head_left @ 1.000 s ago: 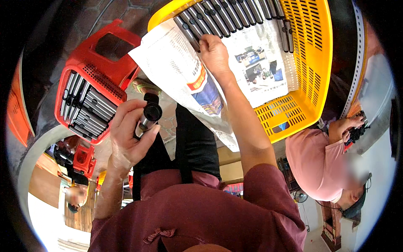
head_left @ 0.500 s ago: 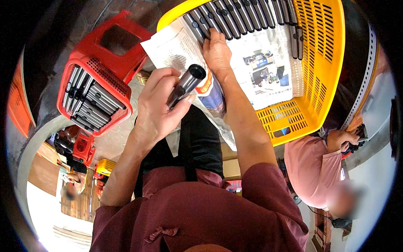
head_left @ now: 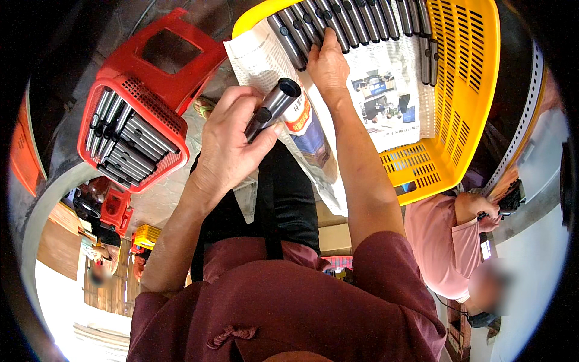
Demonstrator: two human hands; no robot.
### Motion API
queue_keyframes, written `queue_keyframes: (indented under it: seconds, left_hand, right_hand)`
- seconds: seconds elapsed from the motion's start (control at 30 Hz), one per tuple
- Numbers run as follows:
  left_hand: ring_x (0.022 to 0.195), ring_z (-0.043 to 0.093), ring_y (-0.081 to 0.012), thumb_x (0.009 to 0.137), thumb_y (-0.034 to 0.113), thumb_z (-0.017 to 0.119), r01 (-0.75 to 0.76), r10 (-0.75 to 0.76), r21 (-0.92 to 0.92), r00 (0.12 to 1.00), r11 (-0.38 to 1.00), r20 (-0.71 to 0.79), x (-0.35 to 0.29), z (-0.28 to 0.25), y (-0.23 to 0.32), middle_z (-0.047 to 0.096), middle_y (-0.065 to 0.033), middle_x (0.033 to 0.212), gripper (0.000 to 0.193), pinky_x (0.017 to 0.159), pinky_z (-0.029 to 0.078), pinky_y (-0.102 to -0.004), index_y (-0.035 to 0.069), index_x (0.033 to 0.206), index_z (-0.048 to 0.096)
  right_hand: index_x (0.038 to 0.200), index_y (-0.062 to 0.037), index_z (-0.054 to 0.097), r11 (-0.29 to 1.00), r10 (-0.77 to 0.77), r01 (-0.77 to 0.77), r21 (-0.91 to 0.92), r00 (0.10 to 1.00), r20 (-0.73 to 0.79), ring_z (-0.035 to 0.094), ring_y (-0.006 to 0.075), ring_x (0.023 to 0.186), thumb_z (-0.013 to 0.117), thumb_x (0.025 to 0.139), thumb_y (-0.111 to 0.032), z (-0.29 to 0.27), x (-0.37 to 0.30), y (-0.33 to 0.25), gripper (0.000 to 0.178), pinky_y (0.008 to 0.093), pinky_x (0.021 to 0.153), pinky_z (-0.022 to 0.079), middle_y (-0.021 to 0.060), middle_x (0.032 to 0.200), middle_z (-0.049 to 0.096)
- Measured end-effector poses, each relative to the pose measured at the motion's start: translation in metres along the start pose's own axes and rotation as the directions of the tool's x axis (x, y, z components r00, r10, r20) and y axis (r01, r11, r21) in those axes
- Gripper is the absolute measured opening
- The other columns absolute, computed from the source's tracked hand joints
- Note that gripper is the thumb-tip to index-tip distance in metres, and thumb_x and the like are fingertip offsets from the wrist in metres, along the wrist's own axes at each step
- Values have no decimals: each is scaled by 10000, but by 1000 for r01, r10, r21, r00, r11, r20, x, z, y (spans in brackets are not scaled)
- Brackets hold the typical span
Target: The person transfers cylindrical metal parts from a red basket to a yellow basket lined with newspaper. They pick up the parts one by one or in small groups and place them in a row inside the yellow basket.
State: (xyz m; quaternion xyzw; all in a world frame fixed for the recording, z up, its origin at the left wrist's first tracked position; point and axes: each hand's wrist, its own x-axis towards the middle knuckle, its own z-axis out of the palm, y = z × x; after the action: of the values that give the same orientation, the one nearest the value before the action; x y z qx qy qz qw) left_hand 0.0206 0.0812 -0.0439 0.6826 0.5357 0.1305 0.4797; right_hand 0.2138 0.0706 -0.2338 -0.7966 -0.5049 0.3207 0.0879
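Observation:
My left hand (head_left: 224,142) is closed around a short metal tube (head_left: 272,110), held tilted with its dark hollow end up and to the right. The tube's lower end is hidden by the fingers. My right hand (head_left: 330,67) reaches into the yellow basket (head_left: 467,90). Its thumb and fingers straddle the near end of a metal tube in the row (head_left: 344,24) lying side by side there. Those tubes are dark grey, and many show a round hole. Printed newspaper (head_left: 395,130) lines the basket under them and hangs over its left side.
At the left, a red plastic basket (head_left: 172,123) holds more metal tubes (head_left: 129,142). Beyond my right arm, a person in a pink shirt (head_left: 437,241) works with their hands at dark parts. Another person (head_left: 104,265) is far off at the lower left.
My right hand has shifted right and slightly up along the row of tubes. The tube in my left hand has moved a little right and up. The view has shifted slightly.

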Motion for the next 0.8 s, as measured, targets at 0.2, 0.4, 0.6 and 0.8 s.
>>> queue_keyframes:
  seconds: [0.2, 0.4, 0.6, 0.8]
  left_hand:
    - [785, 615, -255, 763, 114, 751, 57, -56, -21, 998, 998, 25, 1, -1, 4, 566, -136, 981, 299, 669, 509, -351, -28, 977, 598]
    - [789, 619, -256, 766, 116, 749, 72, -71, -37, 997, 997, 24, -1, 0, 3, 571, -127, 986, 290, 671, 511, -350, -21, 971, 597]
    - [810, 623, -278, 761, 119, 749, 70, -70, -44, 998, 997, 1, 0, 4, 2, 579, -133, 994, 289, 692, 513, -358, -14, 968, 597]
    - [845, 622, -282, 761, 112, 745, 59, -59, -41, 998, 997, 2, 1, 4, 3, 582, -137, 1017, 292, 720, 512, -358, -20, 974, 595]
  right_hand:
    - [1328, -23, 419, 996, -71, 79, 41, 983, -170, 662, 436, 829, 570, 897, -198, -3, 6, 12, 489, 503, 725, 520, 250, 915, 680]
    - [1327, -30, 375, 999, 43, -45, -14, 992, -120, 660, 458, 831, 560, 901, -225, -12, 25, 28, 504, 521, 739, 513, 261, 886, 684]
    - [1330, -32, 378, 998, 39, -42, -44, 996, -83, 665, 448, 829, 559, 903, -239, -11, 28, 31, 508, 521, 737, 514, 247, 871, 690]
    - [1314, -9, 421, 1000, 9, -7, 11, 976, -217, 673, 433, 757, 576, 901, -239, -29, 37, 32, 497, 498, 697, 529, 224, 802, 693]
